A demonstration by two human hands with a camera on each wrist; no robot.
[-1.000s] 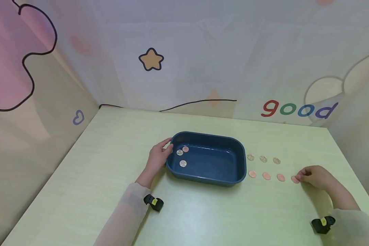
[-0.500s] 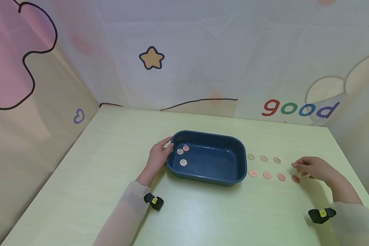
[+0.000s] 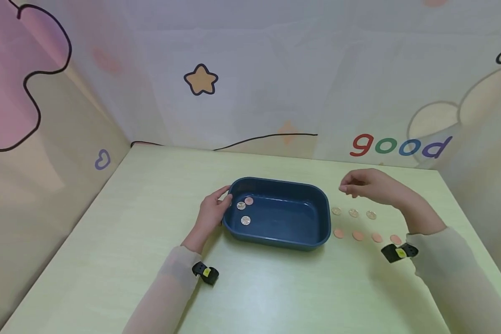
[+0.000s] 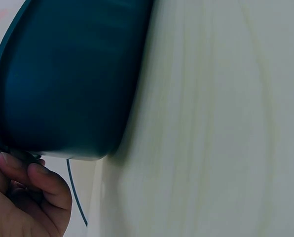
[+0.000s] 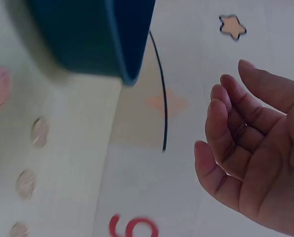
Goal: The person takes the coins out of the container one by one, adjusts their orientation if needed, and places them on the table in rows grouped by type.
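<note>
A dark blue rectangular tray [image 3: 284,220] stands on the table, two silvery coins [image 3: 245,220] and one copper-coloured coin [image 3: 248,201] lying at its left end. My left hand [image 3: 210,213] holds that end by the rim; its curled fingers [image 4: 51,185] show under the edge in the left wrist view. Right of the tray, three silvery coins [image 3: 353,213] form a back row and several copper-coloured coins [image 3: 357,235] a front row. Above the back row hovers my right hand [image 3: 373,187], its fingers loosely bent, nothing visible between them in the right wrist view.
The pale table [image 3: 158,199] meets a printed cloth backdrop [image 3: 259,83] at the back and both sides. Each sleeve carries a black strapped device, one on the left wrist [image 3: 206,273] and one on the right [image 3: 400,253].
My right hand has let go of the rightmost copper-coloured coin, lifted, and moved left and back over the silvery row. My left hand stays on the tray, and the coins keep their places.
</note>
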